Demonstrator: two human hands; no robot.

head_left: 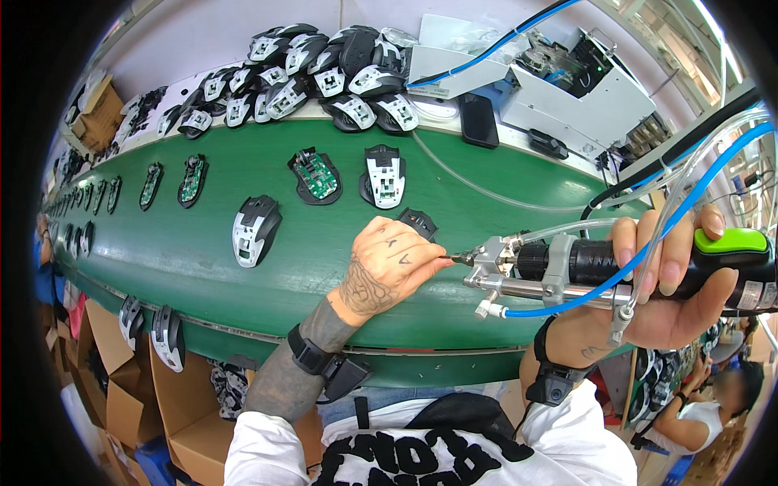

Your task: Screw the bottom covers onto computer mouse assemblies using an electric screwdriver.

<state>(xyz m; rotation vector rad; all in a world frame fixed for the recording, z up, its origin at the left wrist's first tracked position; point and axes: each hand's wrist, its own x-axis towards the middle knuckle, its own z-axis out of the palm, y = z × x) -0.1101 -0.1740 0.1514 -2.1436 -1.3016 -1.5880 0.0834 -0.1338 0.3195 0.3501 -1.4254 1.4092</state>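
My right hand [673,263] is wrapped around a black powered screwdriver [596,261] with a green lever, held nearly level and pointing left. Metal fittings and a blue air hose are attached to it. Its tip reaches the fingertips of my left hand [393,263], whose fingers are closed, back of the hand upward. A dark computer mouse [418,223] shows just beyond those knuckles; most of it is hidden by the hand. On the green belt behind lie a white-and-black mouse shell [384,178] and an open mouse base with a green circuit board [316,176].
Another mouse [256,231] lies on the green belt [162,267], with rows of mouse parts farther left. Many mouse shells [284,81] are piled at the back beside a white machine [575,97] and a black phone [479,120]. Cardboard boxes [194,405] stand below. A person [689,417] sits at right.
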